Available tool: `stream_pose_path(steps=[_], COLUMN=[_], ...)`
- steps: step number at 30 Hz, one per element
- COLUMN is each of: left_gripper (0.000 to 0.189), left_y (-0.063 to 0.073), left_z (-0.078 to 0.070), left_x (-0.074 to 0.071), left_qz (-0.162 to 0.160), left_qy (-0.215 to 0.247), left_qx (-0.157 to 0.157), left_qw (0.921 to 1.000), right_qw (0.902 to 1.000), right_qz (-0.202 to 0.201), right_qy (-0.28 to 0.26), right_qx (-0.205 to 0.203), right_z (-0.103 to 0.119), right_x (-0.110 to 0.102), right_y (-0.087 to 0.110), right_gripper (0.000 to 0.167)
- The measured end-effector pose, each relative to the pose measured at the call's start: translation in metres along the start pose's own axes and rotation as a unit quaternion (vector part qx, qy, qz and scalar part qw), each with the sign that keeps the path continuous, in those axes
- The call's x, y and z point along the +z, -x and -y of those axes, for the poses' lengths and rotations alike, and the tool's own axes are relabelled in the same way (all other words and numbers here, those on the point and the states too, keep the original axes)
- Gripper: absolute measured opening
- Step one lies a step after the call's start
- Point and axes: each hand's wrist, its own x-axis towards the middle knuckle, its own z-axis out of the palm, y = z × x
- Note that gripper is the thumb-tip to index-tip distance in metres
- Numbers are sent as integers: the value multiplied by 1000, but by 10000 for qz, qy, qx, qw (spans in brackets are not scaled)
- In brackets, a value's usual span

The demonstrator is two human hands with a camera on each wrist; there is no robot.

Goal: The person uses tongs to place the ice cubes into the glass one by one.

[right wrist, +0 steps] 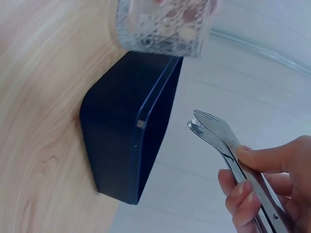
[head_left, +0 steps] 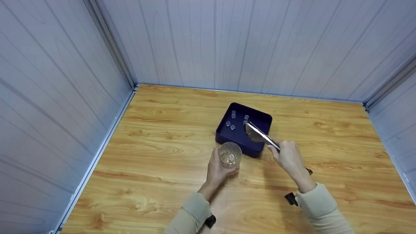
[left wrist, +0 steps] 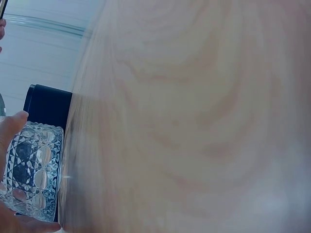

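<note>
My left hand (head_left: 217, 170) grips a clear patterned glass (head_left: 230, 152), its fingers and thumb around the side. The glass stands on the table in front of a dark blue square tray, and a small clear piece (head_left: 231, 158) shows at its bottom. My right hand (head_left: 289, 157) holds metal tongs (right wrist: 243, 172) between thumb and fingers. Over the tray, the tongs' tips slant down close to a clear cube (head_left: 246, 117). Something small and bright shows between those tips in the right wrist view; I cannot tell what it is.
The tray (head_left: 240, 146) has raised walls and holds several clear cubes, such as a cube (head_left: 232, 127) near its middle. Wood-grain table (head_left: 156, 156) surrounds it. Pale panel walls (head_left: 195, 42) close off the back and both sides.
</note>
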Motion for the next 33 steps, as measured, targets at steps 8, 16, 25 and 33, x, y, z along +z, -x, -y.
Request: stream_pose_path(steps=[8, 16, 25, 33], left_gripper=[90, 91, 91, 90], left_y=[0, 1, 0, 0], left_z=[0, 1, -1, 0], left_x=[0, 0, 0, 1], left_qz=[-35, 30, 132, 45], left_qy=[31, -42, -49, -126], left_qx=[8, -23, -64, 114], left_qw=[10000, 10000, 9999, 9998], right_qw=[9990, 9970, 9954, 9968], right_qz=[242, 347, 506, 360], right_qy=[-385, -676, -790, -500], right_qx=[-44, -114, -176, -507], right_z=[16, 28, 35, 39], right_x=[-4, -4, 2, 7], right_y=[14, 26, 33, 37], right_gripper=[15, 26, 25, 21])
